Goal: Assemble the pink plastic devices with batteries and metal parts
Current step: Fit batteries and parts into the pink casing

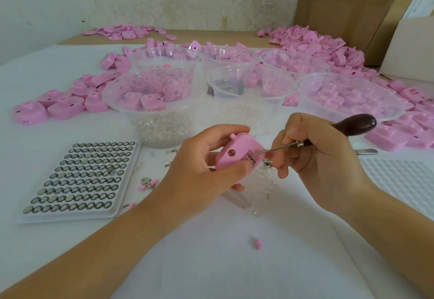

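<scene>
My left hand (202, 158) grips a pink plastic device (237, 152) above the white table, fingers curled round its left side and bottom. My right hand (312, 155) holds an awl (328, 134) with a dark wooden handle; its thin metal shaft points left and its tip touches a small metal part (252, 156) in a slot on the device's front face. A white tray of button batteries (77, 179) lies at the left. Loose metal clips (266, 165) lie under my hands.
Several clear plastic bowls (155, 101) stand behind my hands, holding pink shells, clear bits and grey metal parts. Heaps of pink housings (61, 106) spread left, right and at the back. A white moulded tray (404, 176) lies at the right; cardboard boxes (352, 0) stand behind.
</scene>
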{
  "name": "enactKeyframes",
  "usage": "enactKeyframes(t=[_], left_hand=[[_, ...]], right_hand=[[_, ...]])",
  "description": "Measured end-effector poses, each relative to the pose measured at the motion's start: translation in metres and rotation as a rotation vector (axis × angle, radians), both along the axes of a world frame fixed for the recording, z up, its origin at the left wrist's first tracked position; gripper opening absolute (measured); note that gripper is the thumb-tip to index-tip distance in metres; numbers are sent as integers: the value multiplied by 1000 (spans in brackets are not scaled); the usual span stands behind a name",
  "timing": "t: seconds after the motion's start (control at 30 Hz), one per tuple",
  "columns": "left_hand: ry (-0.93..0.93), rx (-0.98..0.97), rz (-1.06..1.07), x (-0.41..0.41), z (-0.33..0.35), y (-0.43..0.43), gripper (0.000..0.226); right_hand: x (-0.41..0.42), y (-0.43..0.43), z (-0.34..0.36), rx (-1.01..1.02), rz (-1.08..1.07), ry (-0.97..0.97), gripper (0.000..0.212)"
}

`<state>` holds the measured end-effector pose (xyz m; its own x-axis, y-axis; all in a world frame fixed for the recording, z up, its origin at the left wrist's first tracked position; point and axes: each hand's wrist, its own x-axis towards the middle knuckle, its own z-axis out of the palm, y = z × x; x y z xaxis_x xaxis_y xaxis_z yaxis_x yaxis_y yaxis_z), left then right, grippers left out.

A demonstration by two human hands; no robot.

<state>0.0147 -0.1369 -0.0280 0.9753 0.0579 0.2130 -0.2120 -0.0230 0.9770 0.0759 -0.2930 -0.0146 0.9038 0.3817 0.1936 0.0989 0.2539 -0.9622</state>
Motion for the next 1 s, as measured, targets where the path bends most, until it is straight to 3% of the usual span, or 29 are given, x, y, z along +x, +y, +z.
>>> enactKeyframes(t=[0.17, 0.3, 0.5, 0.67, 0.9, 1.0], left_hand=[[-61, 78, -67, 2, -4, 3, 42], [-133, 258, -64, 3, -9, 4, 43], [-357, 665, -13, 1, -10, 7, 54], [-460, 706, -17, 1, -12, 8, 37], [-603, 816, 31, 3, -12, 8, 38], [-526, 682, 121, 2, -7, 7, 39]], right_hand=[[6, -2, -1, 9, 38, 83, 35], [6, -1, -3, 23, 113, 101, 17], [11, -4, -9, -35, 93, -5, 20], [15, -9, -3, -73, -3, -83, 21], [18, -13, 0, 34, -150, -85, 25], [20, -14, 1, 82, -180, -83, 20]])
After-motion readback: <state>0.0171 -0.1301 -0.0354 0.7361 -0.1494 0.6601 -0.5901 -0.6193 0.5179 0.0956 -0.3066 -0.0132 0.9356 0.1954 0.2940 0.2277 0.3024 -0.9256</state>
